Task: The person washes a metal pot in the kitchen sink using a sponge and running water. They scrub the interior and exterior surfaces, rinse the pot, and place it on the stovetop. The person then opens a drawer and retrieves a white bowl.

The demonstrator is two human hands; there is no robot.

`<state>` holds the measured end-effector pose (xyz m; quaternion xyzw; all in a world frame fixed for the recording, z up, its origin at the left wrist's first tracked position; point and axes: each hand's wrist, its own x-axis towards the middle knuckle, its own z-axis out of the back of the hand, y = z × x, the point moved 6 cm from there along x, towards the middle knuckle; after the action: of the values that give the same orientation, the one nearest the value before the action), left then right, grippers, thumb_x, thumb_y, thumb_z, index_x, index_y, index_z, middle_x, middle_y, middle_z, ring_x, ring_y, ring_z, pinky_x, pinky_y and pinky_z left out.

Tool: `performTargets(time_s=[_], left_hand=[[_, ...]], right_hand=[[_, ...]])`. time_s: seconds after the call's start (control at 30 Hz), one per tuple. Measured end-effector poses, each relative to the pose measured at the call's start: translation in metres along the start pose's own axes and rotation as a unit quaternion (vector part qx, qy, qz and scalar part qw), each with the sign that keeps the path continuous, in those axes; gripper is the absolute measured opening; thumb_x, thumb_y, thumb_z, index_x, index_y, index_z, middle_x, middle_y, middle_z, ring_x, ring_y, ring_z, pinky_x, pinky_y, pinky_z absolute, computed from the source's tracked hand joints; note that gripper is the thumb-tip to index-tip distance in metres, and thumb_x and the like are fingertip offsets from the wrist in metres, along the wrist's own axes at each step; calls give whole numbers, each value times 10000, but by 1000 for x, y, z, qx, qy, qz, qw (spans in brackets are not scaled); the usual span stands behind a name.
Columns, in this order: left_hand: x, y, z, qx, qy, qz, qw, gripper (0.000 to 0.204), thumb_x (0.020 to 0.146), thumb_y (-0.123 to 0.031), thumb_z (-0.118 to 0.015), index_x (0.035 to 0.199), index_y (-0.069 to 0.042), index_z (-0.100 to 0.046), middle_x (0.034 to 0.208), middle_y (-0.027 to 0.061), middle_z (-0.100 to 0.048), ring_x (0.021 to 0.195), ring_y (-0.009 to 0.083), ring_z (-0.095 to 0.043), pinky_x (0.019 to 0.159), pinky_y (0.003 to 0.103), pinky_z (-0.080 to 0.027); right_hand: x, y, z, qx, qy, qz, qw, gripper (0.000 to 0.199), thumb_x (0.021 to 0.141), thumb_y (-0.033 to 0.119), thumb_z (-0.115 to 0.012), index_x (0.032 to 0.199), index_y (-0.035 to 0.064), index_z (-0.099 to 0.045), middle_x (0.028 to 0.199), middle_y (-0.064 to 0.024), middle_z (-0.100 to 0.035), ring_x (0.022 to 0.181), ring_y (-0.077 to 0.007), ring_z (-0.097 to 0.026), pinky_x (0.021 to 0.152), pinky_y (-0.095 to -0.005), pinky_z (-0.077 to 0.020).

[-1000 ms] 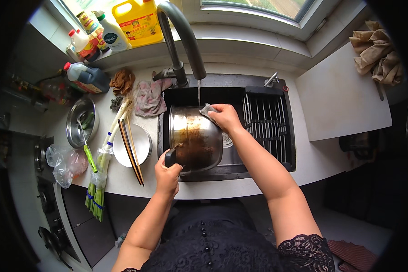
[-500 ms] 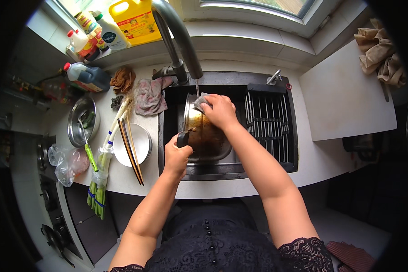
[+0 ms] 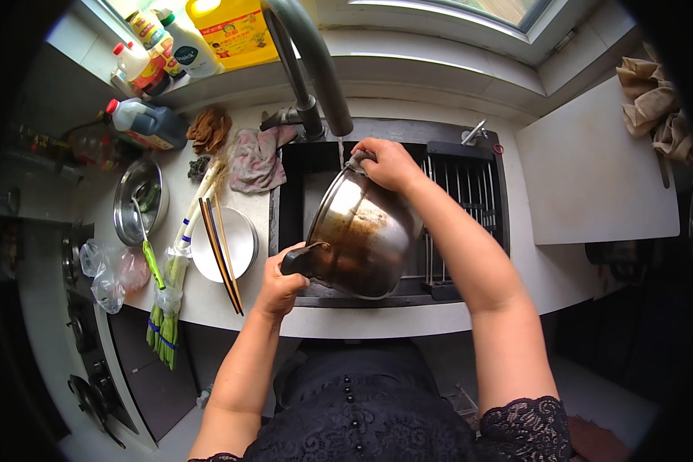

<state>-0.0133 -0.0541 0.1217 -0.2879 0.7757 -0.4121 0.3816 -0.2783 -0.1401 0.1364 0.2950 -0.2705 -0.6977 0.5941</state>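
A stained stainless-steel pot (image 3: pixel 373 239) is tilted on its side over the black sink (image 3: pixel 439 302), its browned outer wall showing. My left hand (image 3: pixel 279 285) is closed round the pot's black handle (image 3: pixel 300 262). At the far rim my right hand (image 3: pixel 391 164) is closed on a small grey scrubbing cloth (image 3: pixel 359 158), pressed against the pot's edge. A thin stream of water (image 3: pixel 341 150) falls from the grey faucet (image 3: pixel 329 92) just beside that rim. The pot's inside is mostly turned away from view.
Right of the pot stands a drying rack (image 3: pixel 458 192) in the sink. To the left are a white bowl (image 3: pixel 242 242) with chopsticks (image 3: pixel 222 258) across it, spring onions (image 3: pixel 165 308), a metal basin (image 3: pixel 123 219) and a rag (image 3: pixel 256 165). A white board (image 3: pixel 593 169) leans at right.
The pot has been raised and tipped nearer to me. My left hand has moved a little left and down with the handle; my right hand has shifted to the rim with the cloth.
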Motion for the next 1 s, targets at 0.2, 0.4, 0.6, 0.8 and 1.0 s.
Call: performTargets(time_s=[0.2, 0.4, 0.6, 0.8, 1.0], left_hand=[[0, -21, -4, 2, 56, 9, 998, 601, 568, 5, -540, 1164, 87, -562, 1004, 50, -642, 894, 118, -583, 839, 219, -435], [3, -20, -1, -15, 65, 21, 998, 628, 550, 12, -559, 1172, 97, -550, 1018, 71, -648, 907, 137, -601, 866, 241, -441], [0, -25, -1, -49, 83, 25, 995, 619, 554, 13, -554, 1166, 104, -546, 1032, 97, -646, 930, 171, -608, 873, 260, -449], [-10, -24, -17, -63, 42, 21, 997, 583, 577, 26, -539, 1155, 97, -550, 1027, 92, -637, 927, 168, -603, 865, 258, -453], [-18, -28, -17, -63, 30, 5, 998, 565, 590, 48, -527, 1153, 91, -556, 991, 71, -637, 884, 148, -602, 835, 244, -458]], right_hand=[[-25, 62, 13, -57, 102, 166, 979, 329, 711, 285, -630, 967, 88, -692, 1013, -121, -571, 938, -283, -588, 855, -341, -466], [-5, 50, 19, -8, 251, 87, 964, 286, 682, 283, -637, 889, 105, -722, 848, -137, -679, 821, -244, -638, 778, -329, -492], [-9, 56, 20, 10, 253, 38, 967, 282, 680, 276, -639, 884, 98, -720, 843, -120, -686, 816, -234, -642, 778, -321, -494], [-6, 46, 11, -49, 105, -33, 993, 303, 661, 248, -663, 909, 80, -708, 904, -155, -677, 889, -281, -636, 834, -346, -487], [-24, 53, 22, -73, 6, 1, 997, 392, 728, 279, -700, 1030, 32, -659, 993, -188, -652, 980, -317, -613, 866, -382, -472]])
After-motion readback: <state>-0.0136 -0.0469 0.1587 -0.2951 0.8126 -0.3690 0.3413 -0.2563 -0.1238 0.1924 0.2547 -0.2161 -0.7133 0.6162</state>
